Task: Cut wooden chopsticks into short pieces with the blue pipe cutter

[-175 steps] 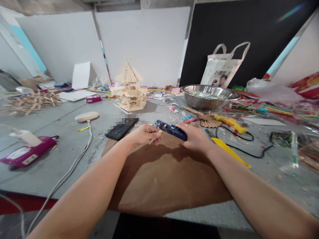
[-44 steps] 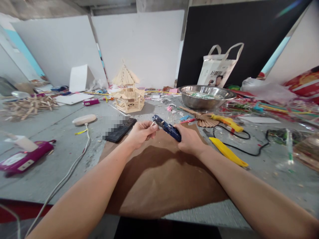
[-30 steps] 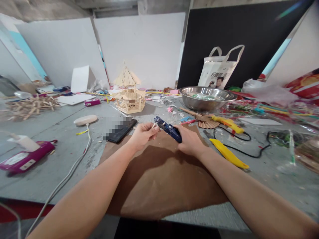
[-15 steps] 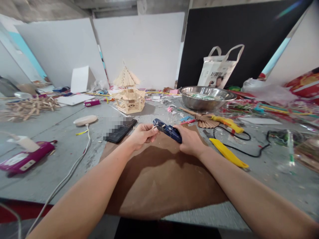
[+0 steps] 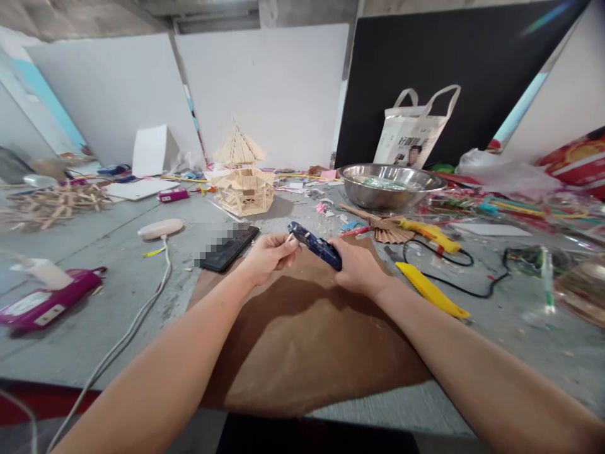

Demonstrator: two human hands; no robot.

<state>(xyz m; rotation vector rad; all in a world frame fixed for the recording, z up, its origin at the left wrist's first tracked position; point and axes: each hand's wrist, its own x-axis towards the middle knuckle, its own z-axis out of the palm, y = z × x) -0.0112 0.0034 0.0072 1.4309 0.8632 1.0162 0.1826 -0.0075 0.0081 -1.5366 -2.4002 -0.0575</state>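
Note:
My right hand (image 5: 357, 265) is wrapped round the near right end of a dark blue patterned tool that looks like a stapler (image 5: 316, 244). The tool is held tilted above the brown sheet, its far end pointing up and left. At that end, my left hand (image 5: 273, 257) is closed in a pinch on a small pale piece (image 5: 290, 238), partly hidden by the fingers. The left fingertips are at the tool's tip; whether they touch it I cannot tell. Left of this hand lies a black phone (image 5: 231, 247).
A wooden-stick pavilion model (image 5: 243, 180) stands behind. A metal bowl (image 5: 392, 195), a folded paper fan (image 5: 391, 231), a yellow-handled corded tool (image 5: 432, 233) and a yellow cutter (image 5: 431, 291) lie right. A brown sheet (image 5: 302, 353) covers the table before me. Left are a white cable (image 5: 163, 277) and purple power strip (image 5: 51, 299).
The blue tool has turned slightly in my right hand, and its dark lower arm no longer shows. A pale piece now shows at my left fingertips. Both hands stay nearly in place.

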